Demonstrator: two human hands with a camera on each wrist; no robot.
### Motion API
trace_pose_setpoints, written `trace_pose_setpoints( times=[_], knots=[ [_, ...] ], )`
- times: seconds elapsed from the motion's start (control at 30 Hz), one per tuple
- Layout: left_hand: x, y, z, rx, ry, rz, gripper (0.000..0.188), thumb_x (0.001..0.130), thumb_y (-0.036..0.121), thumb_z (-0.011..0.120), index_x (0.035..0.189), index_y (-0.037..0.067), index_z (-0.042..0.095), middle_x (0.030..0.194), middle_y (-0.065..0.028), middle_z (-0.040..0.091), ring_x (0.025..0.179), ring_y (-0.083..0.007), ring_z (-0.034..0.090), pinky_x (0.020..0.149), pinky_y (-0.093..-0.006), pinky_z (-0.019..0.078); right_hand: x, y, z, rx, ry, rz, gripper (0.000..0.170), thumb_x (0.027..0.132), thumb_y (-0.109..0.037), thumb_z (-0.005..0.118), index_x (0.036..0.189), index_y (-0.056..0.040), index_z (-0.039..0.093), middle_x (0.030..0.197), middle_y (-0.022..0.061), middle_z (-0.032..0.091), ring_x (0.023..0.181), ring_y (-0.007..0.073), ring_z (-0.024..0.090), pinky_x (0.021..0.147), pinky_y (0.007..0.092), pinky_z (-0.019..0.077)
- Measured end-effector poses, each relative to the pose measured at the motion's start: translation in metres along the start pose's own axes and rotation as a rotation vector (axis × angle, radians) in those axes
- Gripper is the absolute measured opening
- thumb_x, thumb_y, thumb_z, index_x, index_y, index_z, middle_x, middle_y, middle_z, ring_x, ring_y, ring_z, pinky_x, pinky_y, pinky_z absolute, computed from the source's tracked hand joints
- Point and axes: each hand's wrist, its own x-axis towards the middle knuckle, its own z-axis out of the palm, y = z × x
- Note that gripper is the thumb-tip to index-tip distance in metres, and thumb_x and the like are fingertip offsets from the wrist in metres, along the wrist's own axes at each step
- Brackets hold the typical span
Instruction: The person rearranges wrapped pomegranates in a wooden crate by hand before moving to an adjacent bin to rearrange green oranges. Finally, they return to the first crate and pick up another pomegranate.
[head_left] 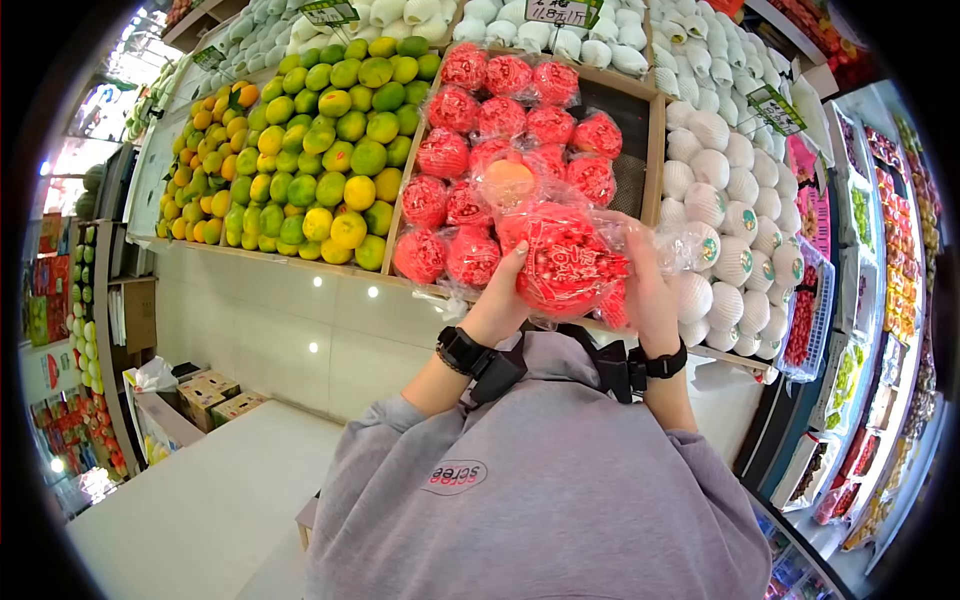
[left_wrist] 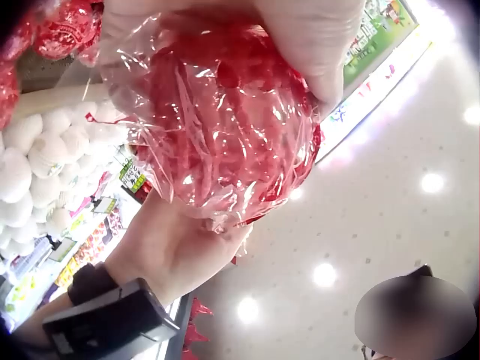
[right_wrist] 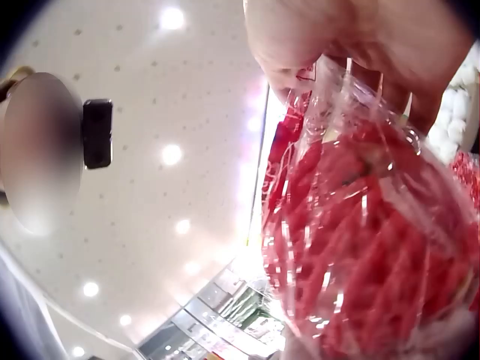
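Observation:
A round fruit in red foam net and clear printed film (head_left: 562, 262) is held between both hands above the front of the red-wrapped fruit crate. The left hand (head_left: 503, 297) grips its left side, the thumb lying on the film. On the right, the right hand (head_left: 650, 290) holds the film's edge, its fingers partly hidden. In the left wrist view the wrapped fruit (left_wrist: 225, 120) shows its netting through crinkled film, with the right hand (left_wrist: 176, 240) beyond it. The right wrist view shows the right hand's (right_wrist: 360, 37) curled fingers at gathered film over the fruit (right_wrist: 367, 240).
Red-wrapped fruits (head_left: 447, 153) fill much of the wooden crate, whose dark bottom (head_left: 628, 130) shows at right. Green and yellow citrus (head_left: 330, 130) lie to the left, white-netted fruits (head_left: 735, 210) to the right. A wooden ledge (head_left: 300, 262) runs along the front.

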Motion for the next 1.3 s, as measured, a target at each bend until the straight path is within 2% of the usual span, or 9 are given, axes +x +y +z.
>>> trace_pose_setpoints(
  times=[0.2,0.3,0.47,0.6,0.73,0.87,1.0,1.13,1.3],
  knots=[
    [0.001,-0.004,0.002,-0.143,-0.096,0.085,0.064,0.09,0.047,0.051,0.136,0.004,0.038,0.135,-0.0104,0.048,0.124,-0.0232,0.047,0.106,-0.0395,0.0364,-0.009,0.008,0.003,-0.423,0.209,-0.336,0.02,0.094,-0.017,0.056,0.094,0.002,0.063,0.104,0.0092,0.059,0.093,0.0128,0.053,0.082,0.0276,0.0425],
    [0.001,-0.007,-0.001,-0.106,-0.09,0.069,0.064,0.09,0.045,0.052,0.137,0.005,0.036,0.136,-0.0104,0.047,0.124,-0.0229,0.047,0.105,-0.0397,0.0371,-0.01,0.01,0.009,0.359,0.322,0.076,0.021,0.093,-0.018,0.057,0.107,-0.0028,0.062,0.108,0.0045,0.061,0.098,0.0109,0.057,0.085,0.028,0.0445],
    [-0.003,-0.001,0.009,-0.015,-0.113,0.067,0.072,0.082,0.035,0.067,0.137,0.003,0.033,0.132,-0.0096,0.048,0.12,-0.0202,0.049,0.101,-0.036,0.0409,0.005,0.024,-0.006,0.346,0.278,0.073,0.03,0.087,-0.011,0.064,0.113,-0.0027,0.051,0.099,0.0039,0.059,0.089,0.0122,0.059,0.081,0.0275,0.0473],
    [-0.003,0.002,0.016,0.062,-0.12,0.095,0.067,0.083,0.028,0.068,0.135,0.001,0.035,0.128,-0.0097,0.051,0.116,-0.0187,0.051,0.098,-0.0346,0.0422,0.008,0.019,-0.006,-0.496,0.412,-0.393,0.044,0.081,-0.009,0.069,0.119,-0.0013,0.048,0.106,0.0066,0.05,0.099,0.0147,0.05,0.088,0.0281,0.0414],
    [-0.003,0.0,0.012,0.196,-0.06,0.114,0.06,0.085,0.018,0.066,0.134,0.001,0.036,0.126,-0.0086,0.052,0.114,-0.0166,0.051,0.098,-0.0337,0.0421,0.005,0.018,-0.015,-0.887,0.394,-0.595,0.017,0.074,-0.01,0.072,0.088,-0.0054,0.065,0.109,0.0102,0.047,0.099,0.0253,0.048,0.088,0.035,0.0391],
    [-0.001,-0.009,0.012,0.198,-0.023,0.083,0.059,0.085,0.018,0.067,0.133,0.002,0.037,0.126,-0.0084,0.052,0.114,-0.0158,0.051,0.098,-0.033,0.0421,0.006,0.03,-0.018,-0.924,0.541,-0.734,0.017,0.074,-0.007,0.074,0.087,-0.0039,0.063,0.102,0.0106,0.049,0.098,0.0253,0.046,0.086,0.0356,0.0375],
    [0.0,-0.011,0.016,0.22,-0.019,0.119,0.059,0.085,0.018,0.067,0.133,0.002,0.038,0.125,-0.0083,0.053,0.114,-0.0156,0.051,0.098,-0.0326,0.0418,0.009,0.041,-0.032,-0.79,0.324,-0.573,0.013,0.085,-0.012,0.066,0.084,0.0001,0.062,0.076,0.0046,0.053,0.071,0.0148,0.05,0.066,0.0268,0.0417],
    [0.001,-0.011,0.013,0.128,-0.002,0.076,0.059,0.085,0.019,0.067,0.133,0.002,0.037,0.125,-0.0085,0.053,0.114,-0.0158,0.052,0.097,-0.0322,0.0424,0.003,0.07,-0.029,-0.267,0.224,-0.191,0.04,0.098,-0.029,0.05,0.075,0.002,0.061,0.069,-0.0035,0.059,0.061,0.0034,0.047,0.057,0.0216,0.0398],
    [0.002,-0.007,0.02,0.235,0.097,0.137,0.06,0.084,0.017,0.068,0.133,0.001,0.037,0.124,-0.0084,0.053,0.113,-0.0157,0.052,0.097,-0.032,0.0429,-0.012,0.063,-0.019,0.104,0.219,0.16,0.044,0.1,-0.038,0.039,0.107,0.0003,0.06,0.101,0.0068,0.064,0.089,0.0114,0.06,0.081,0.0283,0.0467]
  ],
)
